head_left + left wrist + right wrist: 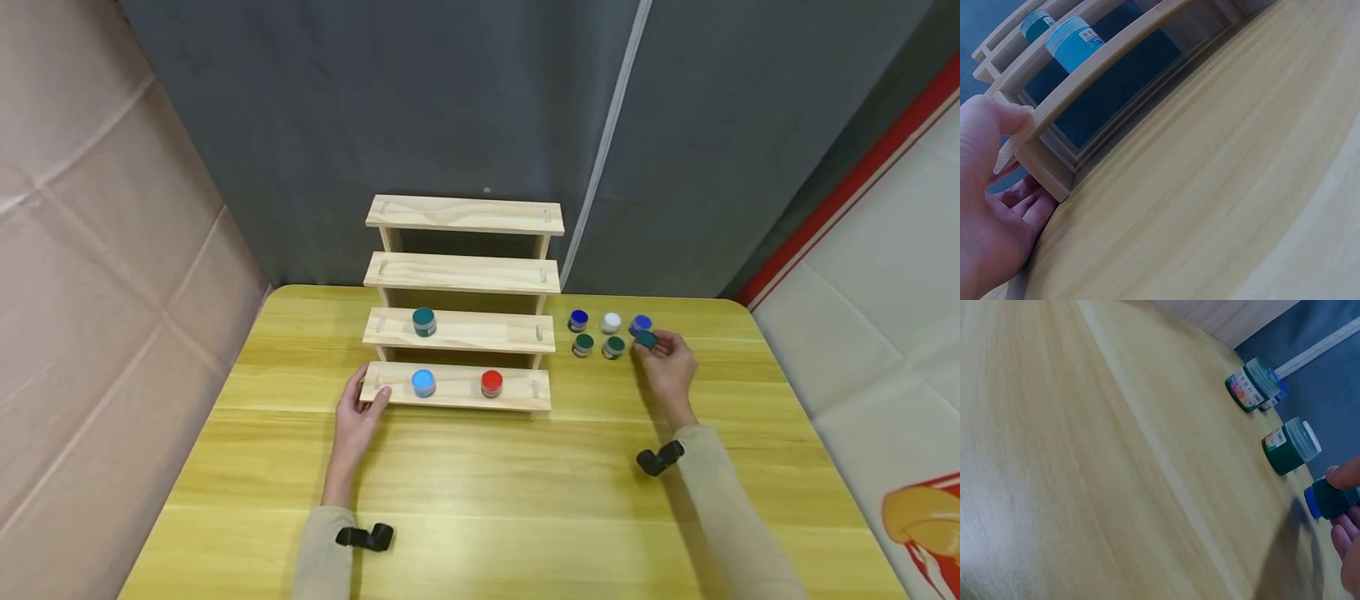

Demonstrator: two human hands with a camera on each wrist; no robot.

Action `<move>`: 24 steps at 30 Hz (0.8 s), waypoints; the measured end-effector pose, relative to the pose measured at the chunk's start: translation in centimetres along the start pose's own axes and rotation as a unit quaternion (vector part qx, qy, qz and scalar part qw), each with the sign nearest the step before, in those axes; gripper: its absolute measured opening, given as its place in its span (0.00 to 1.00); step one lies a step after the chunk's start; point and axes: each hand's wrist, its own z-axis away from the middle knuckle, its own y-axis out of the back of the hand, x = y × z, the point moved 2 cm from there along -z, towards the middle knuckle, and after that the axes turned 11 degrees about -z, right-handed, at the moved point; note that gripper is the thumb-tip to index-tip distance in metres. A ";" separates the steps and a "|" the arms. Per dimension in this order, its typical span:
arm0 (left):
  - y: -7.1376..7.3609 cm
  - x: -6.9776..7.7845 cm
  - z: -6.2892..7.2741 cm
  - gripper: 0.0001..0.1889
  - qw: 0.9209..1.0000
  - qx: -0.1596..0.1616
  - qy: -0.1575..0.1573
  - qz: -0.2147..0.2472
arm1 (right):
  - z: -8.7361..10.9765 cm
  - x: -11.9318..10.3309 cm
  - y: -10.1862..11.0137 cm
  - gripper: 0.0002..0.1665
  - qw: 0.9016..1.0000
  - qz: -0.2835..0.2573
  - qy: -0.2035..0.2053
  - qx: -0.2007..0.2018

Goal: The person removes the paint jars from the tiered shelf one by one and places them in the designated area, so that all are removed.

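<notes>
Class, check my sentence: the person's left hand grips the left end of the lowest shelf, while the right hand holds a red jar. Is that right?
Not quite: the jar in the right hand is dark green, not red, as the head view shows. The left hand does grip the left end of the lowest shelf.

Small printed labels (1090, 36) on the light-blue jar (1071, 51) and two green jars (1284, 450), all too blurred for reading.
</notes>
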 end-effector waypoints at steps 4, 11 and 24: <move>0.1 -0.1 0.0 0.34 1.000 -0.002 0.000 -0.002 | 0.0 0.5 -0.1 0.25 1.000 0.008 -0.004 0.006; 0.0 -0.1 0.0 0.35 1.000 -0.003 -0.003 -0.002 | 0.1 1.3 -0.3 0.25 1.000 0.022 -0.009 0.011; 0.1 -0.1 0.1 0.34 1.000 -0.004 -0.005 -0.006 | 0.3 1.6 -0.1 0.26 0.999 0.027 -0.017 -0.003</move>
